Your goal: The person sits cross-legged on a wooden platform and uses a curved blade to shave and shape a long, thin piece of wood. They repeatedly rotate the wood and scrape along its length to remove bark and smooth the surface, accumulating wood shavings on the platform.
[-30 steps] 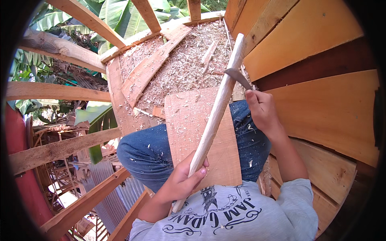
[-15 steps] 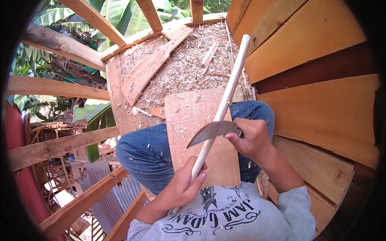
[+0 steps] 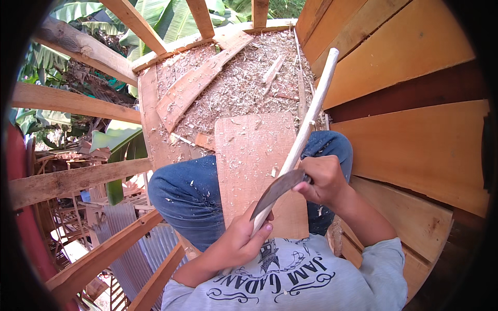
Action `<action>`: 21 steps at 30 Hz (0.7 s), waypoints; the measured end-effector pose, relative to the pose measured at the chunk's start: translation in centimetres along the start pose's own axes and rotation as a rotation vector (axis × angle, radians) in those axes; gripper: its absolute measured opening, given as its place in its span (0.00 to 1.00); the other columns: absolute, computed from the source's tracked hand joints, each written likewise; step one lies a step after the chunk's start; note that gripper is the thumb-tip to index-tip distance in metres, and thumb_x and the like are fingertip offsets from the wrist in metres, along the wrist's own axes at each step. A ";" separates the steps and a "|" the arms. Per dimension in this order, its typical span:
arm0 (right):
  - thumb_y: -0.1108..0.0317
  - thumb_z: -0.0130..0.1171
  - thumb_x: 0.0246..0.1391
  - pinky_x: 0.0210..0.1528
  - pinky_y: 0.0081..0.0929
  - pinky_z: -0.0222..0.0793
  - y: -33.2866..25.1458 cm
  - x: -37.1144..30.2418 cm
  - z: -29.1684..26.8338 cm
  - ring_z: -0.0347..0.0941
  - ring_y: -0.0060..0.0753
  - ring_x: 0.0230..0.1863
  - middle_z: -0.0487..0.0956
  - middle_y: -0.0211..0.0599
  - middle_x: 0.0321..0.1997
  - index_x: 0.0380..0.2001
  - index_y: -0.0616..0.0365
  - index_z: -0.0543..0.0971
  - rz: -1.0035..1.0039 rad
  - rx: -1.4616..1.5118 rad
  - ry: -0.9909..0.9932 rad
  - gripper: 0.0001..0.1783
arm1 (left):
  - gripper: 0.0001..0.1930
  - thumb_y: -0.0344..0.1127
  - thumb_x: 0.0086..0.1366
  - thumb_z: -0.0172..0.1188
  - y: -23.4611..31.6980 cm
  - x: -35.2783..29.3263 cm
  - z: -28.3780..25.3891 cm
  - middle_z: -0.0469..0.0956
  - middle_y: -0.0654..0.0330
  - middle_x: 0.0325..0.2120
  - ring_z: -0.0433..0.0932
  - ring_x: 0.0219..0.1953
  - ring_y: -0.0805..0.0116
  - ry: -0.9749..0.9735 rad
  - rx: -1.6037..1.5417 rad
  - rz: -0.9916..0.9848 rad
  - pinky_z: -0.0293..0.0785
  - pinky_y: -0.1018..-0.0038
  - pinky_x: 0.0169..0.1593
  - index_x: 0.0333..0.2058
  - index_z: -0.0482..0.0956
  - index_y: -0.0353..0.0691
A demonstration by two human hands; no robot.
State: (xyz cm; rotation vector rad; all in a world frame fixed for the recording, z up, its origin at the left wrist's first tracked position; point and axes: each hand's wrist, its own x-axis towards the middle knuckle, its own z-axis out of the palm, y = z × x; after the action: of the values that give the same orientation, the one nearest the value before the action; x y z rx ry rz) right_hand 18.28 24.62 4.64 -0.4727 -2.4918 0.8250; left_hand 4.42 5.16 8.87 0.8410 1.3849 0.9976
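**Blade on the stick, shavings piling up**

The right hand [image 3: 326, 180] is wrapped tight around the handle of a curved knife [image 3: 276, 191], its dark blade laid across the pale stick [image 3: 306, 124] just above the left hand. The left hand [image 3: 243, 239] grips the stick's lower end close to the chest, fingers curled right round it. The stick runs up and away across a flat board [image 3: 249, 155] resting on the person's lap, over blue jeans [image 3: 187, 197] flecked with chips, and its far tip points toward the orange plank wall [image 3: 415, 119]. Beyond the knees, the wooden floor [image 3: 150, 124] is thick with shavings [image 3: 244, 83], so plenty of wood looks already pared off. The stick's visible length looks pale, smooth and stripped; whether the part near the hands is finished, the view does not settle.
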 end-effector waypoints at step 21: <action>0.42 0.53 0.55 0.18 0.32 0.63 1.2 0.8 -0.9 0.71 0.48 0.16 0.68 0.45 0.12 0.14 0.61 0.70 0.087 -0.035 -0.036 0.31 | 0.08 0.27 0.63 0.49 -0.4 0.7 -0.9 0.66 0.62 0.27 0.65 0.30 0.76 -0.035 0.003 -0.081 0.63 0.77 0.35 0.41 0.67 0.34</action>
State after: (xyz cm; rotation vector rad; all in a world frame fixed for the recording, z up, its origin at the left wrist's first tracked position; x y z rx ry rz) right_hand 18.29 26.31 4.74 -0.5866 -2.5382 0.8313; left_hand 3.50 5.59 8.24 0.7948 1.3797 0.9151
